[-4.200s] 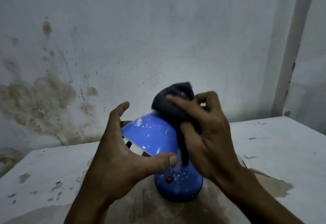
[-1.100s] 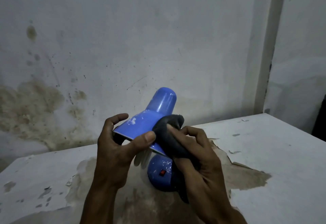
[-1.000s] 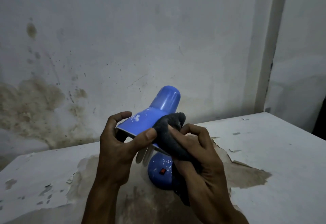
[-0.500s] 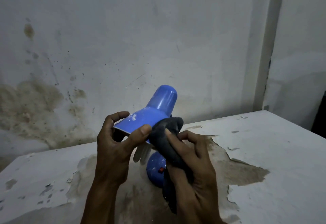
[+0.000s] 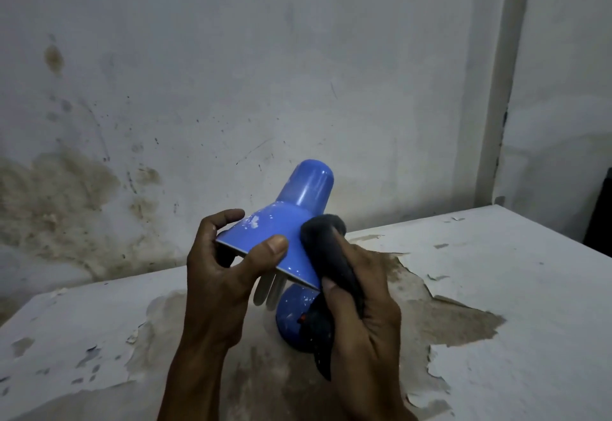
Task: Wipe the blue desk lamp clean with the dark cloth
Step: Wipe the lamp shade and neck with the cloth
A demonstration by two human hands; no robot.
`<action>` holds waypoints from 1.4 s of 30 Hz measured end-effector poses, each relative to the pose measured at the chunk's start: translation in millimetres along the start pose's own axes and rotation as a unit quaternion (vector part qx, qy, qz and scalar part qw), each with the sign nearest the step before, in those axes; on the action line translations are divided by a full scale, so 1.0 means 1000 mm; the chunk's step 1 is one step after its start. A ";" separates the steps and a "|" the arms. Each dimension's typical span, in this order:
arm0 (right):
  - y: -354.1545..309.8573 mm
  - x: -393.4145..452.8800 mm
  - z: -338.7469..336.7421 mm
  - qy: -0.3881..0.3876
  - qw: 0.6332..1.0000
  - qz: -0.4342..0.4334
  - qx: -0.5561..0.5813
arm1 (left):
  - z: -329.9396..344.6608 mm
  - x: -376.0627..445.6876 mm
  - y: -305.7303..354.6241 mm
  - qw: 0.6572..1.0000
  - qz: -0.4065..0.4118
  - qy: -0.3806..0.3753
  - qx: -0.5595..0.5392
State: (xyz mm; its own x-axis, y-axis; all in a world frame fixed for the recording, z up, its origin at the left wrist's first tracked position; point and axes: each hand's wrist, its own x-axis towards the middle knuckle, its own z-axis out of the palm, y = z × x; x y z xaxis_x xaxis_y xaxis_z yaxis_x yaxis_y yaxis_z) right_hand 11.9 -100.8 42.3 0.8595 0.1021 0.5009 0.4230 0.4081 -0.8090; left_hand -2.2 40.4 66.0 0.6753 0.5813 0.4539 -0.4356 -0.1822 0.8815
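The blue desk lamp (image 5: 284,238) on the tabletop (image 5: 496,288) is being wiped: its shade is pinched by the left hand (image 5: 225,275), and the dark cloth (image 5: 326,255), squeezed in the right hand (image 5: 361,314), probably should be rubbed over the white specks next.

Bare, run-down room, likely an unused home or storage space. Stained, damp-marked plaster wall (image 5: 165,106) from 9 to 12 o'clock, white pipe (image 5: 503,83) at 1 o'clock, white table (image 5: 496,271) with peeling paint at 6 o'clock. Dim light.
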 end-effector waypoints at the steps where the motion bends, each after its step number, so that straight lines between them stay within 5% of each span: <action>1: -0.001 0.006 -0.001 0.005 0.997 0.054 0.049 | 0.000 0.000 0.000 1.000 0.001 0.000 0.001; 4: -0.004 0.024 -0.004 -0.027 0.986 0.152 0.066 | 0.004 -0.002 0.001 1.000 0.006 -0.001 0.018; 10: -0.018 0.013 0.005 -0.044 0.987 -0.089 -0.125 | 0.007 -0.003 0.005 0.998 0.019 -0.005 0.052; 13: -0.010 0.016 0.007 -0.043 0.987 -0.115 -0.104 | 0.006 -0.004 0.004 0.998 0.016 -0.002 0.054; 18: 0.000 0.031 0.001 -0.016 0.993 0.031 0.110 | 0.008 -0.005 0.003 0.999 0.011 0.011 0.043; 22: 0.004 0.046 -0.005 0.023 0.981 0.160 0.108 | 0.010 -0.006 0.003 0.999 0.013 0.009 0.045; 27: 0.013 0.054 -0.010 -0.022 0.906 0.412 0.095 | 0.014 -0.008 0.004 0.998 0.024 -0.002 0.059; 31: 0.013 0.062 -0.008 -0.048 0.855 0.497 0.140 | 0.014 -0.008 0.006 0.997 0.026 -0.009 0.065; 35: 0.009 0.061 -0.007 -0.055 0.887 0.447 0.097 | 0.011 -0.006 0.001 0.999 0.008 0.017 0.031; 42: -0.002 0.037 -0.005 0.010 0.971 0.225 0.077 | 0.042 -0.019 -0.003 0.994 -0.002 0.096 -0.060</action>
State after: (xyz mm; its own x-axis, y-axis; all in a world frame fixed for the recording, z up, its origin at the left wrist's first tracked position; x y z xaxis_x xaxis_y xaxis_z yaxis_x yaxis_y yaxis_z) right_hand 44.3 -102.4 60.5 0.9536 0.2839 0.0998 -0.0433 0.4576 -0.8881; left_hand 11.3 -3.7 59.8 0.5565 0.7239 0.4078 -0.5092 -0.0906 0.8559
